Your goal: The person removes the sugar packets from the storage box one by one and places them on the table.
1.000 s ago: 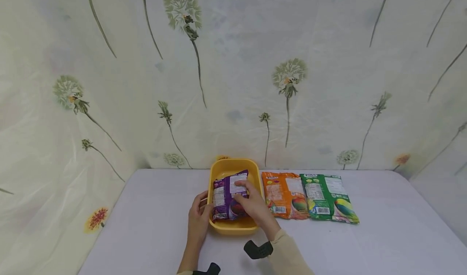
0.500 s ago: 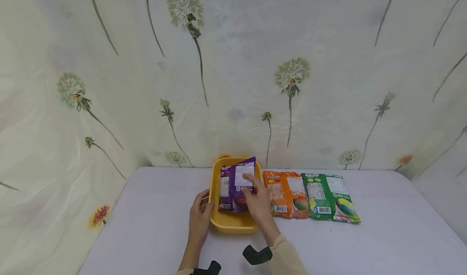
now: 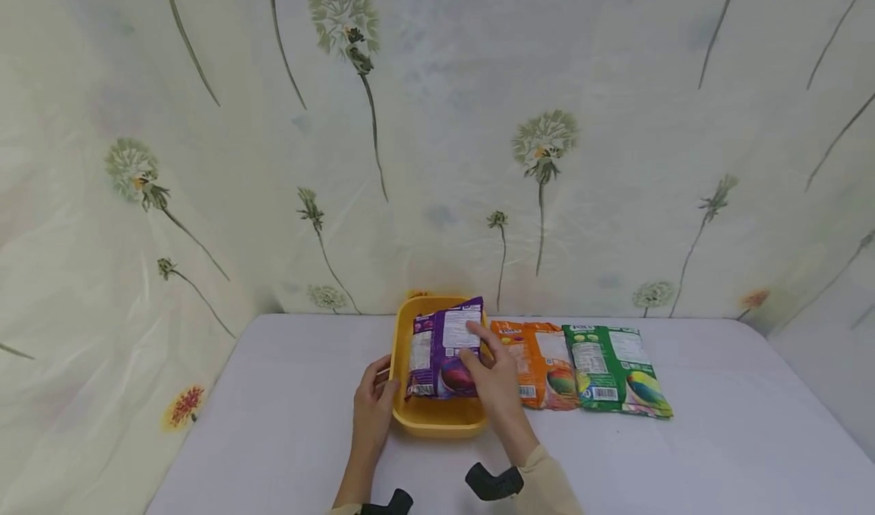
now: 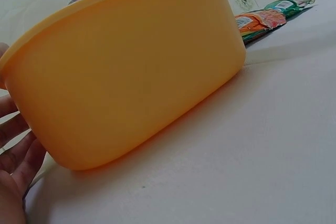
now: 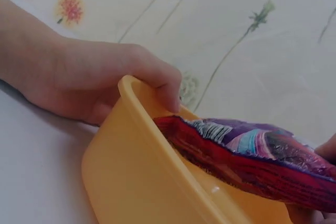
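A yellow plastic basin (image 3: 437, 424) stands on the table. My left hand (image 3: 374, 409) grips its left side, and in the right wrist view the thumb of that left hand (image 5: 100, 77) hooks over the rim. My right hand (image 3: 502, 382) holds a purple snack bag (image 3: 444, 355) by its right edge, thumb on top and some fingers underneath. The bag lies tilted, partly inside the basin, its right side raised near the rim. In the right wrist view the bag (image 5: 247, 156) slopes across the basin's opening; only fingertips of the right hand (image 5: 328, 153) show there.
To the right of the basin lies an orange snack bag (image 3: 540, 367), partly behind my right hand. Beside it is a green snack bag (image 3: 618, 371). All rest on a white-covered table (image 3: 718, 439), with a dandelion-print curtain (image 3: 437, 158) behind its far edge.
The purple bag has risen from lying lower in the basin and shifted right and away from me with my right hand, now tilted. The left hand keeps its place on the basin.
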`<state>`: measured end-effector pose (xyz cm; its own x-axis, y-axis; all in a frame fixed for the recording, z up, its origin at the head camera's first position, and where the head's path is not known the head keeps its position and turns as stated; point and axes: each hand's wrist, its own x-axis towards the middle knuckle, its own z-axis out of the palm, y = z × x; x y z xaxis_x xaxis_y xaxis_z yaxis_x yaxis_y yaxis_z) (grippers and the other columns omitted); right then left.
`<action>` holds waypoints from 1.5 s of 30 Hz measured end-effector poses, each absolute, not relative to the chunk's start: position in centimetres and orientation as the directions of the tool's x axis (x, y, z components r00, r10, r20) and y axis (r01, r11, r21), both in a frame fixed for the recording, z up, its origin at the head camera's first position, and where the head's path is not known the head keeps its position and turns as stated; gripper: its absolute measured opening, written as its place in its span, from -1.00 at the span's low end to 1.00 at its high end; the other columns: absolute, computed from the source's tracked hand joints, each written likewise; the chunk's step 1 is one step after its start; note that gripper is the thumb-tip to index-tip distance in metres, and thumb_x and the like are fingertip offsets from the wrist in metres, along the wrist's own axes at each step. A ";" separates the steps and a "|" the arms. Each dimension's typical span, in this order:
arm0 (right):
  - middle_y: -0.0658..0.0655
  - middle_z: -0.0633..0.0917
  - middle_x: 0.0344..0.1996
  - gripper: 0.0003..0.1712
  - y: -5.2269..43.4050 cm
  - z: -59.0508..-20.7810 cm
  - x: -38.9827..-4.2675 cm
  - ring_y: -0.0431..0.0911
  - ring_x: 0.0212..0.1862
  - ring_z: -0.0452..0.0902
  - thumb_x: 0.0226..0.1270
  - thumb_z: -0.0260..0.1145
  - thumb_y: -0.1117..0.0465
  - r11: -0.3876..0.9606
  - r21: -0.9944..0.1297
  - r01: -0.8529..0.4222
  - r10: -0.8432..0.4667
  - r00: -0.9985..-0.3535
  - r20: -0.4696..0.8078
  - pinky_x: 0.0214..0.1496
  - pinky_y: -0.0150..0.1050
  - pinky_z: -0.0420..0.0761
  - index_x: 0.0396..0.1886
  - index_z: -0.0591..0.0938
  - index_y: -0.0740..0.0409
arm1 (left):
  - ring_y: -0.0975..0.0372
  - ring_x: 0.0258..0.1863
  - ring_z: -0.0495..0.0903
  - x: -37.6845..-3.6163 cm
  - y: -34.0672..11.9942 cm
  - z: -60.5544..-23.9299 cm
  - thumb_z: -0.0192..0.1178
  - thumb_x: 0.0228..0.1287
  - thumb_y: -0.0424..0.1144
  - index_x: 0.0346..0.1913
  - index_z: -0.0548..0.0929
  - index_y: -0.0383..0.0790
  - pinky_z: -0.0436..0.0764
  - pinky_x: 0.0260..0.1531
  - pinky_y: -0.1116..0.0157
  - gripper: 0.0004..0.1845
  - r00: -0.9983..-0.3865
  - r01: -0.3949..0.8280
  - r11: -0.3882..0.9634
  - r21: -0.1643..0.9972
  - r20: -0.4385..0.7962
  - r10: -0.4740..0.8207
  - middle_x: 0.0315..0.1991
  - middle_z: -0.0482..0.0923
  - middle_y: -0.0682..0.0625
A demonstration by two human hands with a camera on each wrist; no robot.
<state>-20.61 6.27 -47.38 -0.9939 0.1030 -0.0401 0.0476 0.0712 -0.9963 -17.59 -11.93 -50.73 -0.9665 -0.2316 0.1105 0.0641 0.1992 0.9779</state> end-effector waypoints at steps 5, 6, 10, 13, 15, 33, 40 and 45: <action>0.00 0.29 0.40 -0.53 6.8 -47.4 -20.4 0.17 0.40 0.22 0.31 0.24 0.17 0.041 -0.999 0.027 0.111 -0.994 -0.023 0.25 0.00 0.44 0.19 0.48 -0.29 | 0.06 0.05 0.57 -17.6 -12.1 -51.0 0.08 0.27 -0.37 0.20 0.48 -0.23 0.54 0.12 0.14 -0.59 -0.967 0.059 0.195 0.979 0.105 -0.232 0.12 0.53 -0.16; 0.01 0.29 0.39 -0.53 6.9 -47.4 -20.4 0.17 0.42 0.19 0.31 0.24 0.18 0.033 -0.999 0.021 0.112 -0.994 -0.017 0.27 -0.01 0.42 0.19 0.48 -0.27 | 0.06 0.05 0.57 -17.6 -12.1 -51.0 0.08 0.27 -0.37 0.19 0.48 -0.24 0.55 0.11 0.14 -0.59 -0.967 0.063 0.197 0.978 0.109 -0.232 0.12 0.53 -0.16; 0.01 0.31 0.39 -0.54 7.2 -47.4 -20.3 0.12 0.44 0.16 0.31 0.24 0.19 0.011 -0.999 0.033 0.130 -0.991 -0.031 0.30 -0.04 0.39 0.18 0.49 -0.25 | 0.09 0.05 0.57 -18.6 -12.3 -53.2 0.10 0.28 -0.34 0.19 0.49 -0.14 0.56 0.10 0.17 -0.60 -0.963 0.067 0.187 0.980 0.113 -0.243 0.12 0.54 -0.11; -0.01 0.31 0.39 -0.55 7.5 -47.5 -20.1 0.07 0.45 0.14 0.32 0.24 0.17 0.017 -0.999 0.042 0.137 -0.990 -0.039 0.32 -0.05 0.38 0.17 0.49 -0.27 | 0.13 0.05 0.57 -19.3 -12.4 -54.7 0.10 0.28 -0.30 0.19 0.50 -0.06 0.57 0.09 0.20 -0.60 -0.960 0.082 0.181 0.980 0.126 -0.250 0.11 0.54 -0.07; -0.01 0.31 0.39 -0.56 7.7 -47.5 -20.0 0.05 0.46 0.12 0.32 0.23 0.17 0.021 -0.999 0.032 0.137 -0.990 -0.029 0.35 -0.05 0.35 0.17 0.49 -0.26 | 0.13 0.04 0.57 -19.4 -12.4 -54.7 0.11 0.28 -0.28 0.18 0.50 -0.05 0.57 0.08 0.21 -0.61 -0.959 0.098 0.181 0.979 0.142 -0.247 0.10 0.55 -0.07; 0.00 0.32 0.38 -0.59 9.6 -48.3 -18.9 0.08 0.43 0.16 0.34 0.21 0.11 -0.005 -0.999 0.034 0.136 -0.990 -0.034 0.35 -0.04 0.34 0.18 0.49 -0.22 | 0.19 0.04 0.57 -19.4 -12.3 -54.7 0.12 0.27 -0.27 0.17 0.50 0.02 0.56 0.11 0.19 -0.61 -0.960 0.074 0.195 0.978 0.123 -0.250 0.11 0.54 0.03; -0.04 0.29 0.38 -0.59 10.6 -48.7 -18.2 0.07 0.42 0.18 0.36 0.19 0.11 0.019 -0.998 0.054 0.151 -0.987 -0.050 0.28 -0.04 0.42 0.19 0.48 -0.24 | 0.16 0.02 0.58 -19.4 -12.3 -54.5 0.11 0.25 -0.27 0.17 0.51 -0.01 0.57 0.09 0.16 -0.60 -0.957 0.079 0.207 0.975 0.132 -0.256 0.10 0.55 0.01; -0.05 0.26 0.40 -0.58 11.2 -49.0 -17.9 0.01 0.43 0.13 0.37 0.18 0.11 0.004 -0.997 0.074 0.165 -0.984 -0.072 0.32 -0.06 0.39 0.21 0.47 -0.23 | 0.19 0.02 0.57 -19.4 -12.2 -54.6 0.11 0.26 -0.25 0.16 0.51 0.02 0.57 0.08 0.19 -0.61 -0.958 0.068 0.206 0.976 0.121 -0.259 0.08 0.55 0.03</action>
<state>-17.90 11.16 -48.96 -0.9837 0.1651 -0.0719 0.0737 0.0045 -0.9973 -19.37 -12.24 -54.62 -0.9581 -0.2595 0.1212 0.0678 0.2057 0.9763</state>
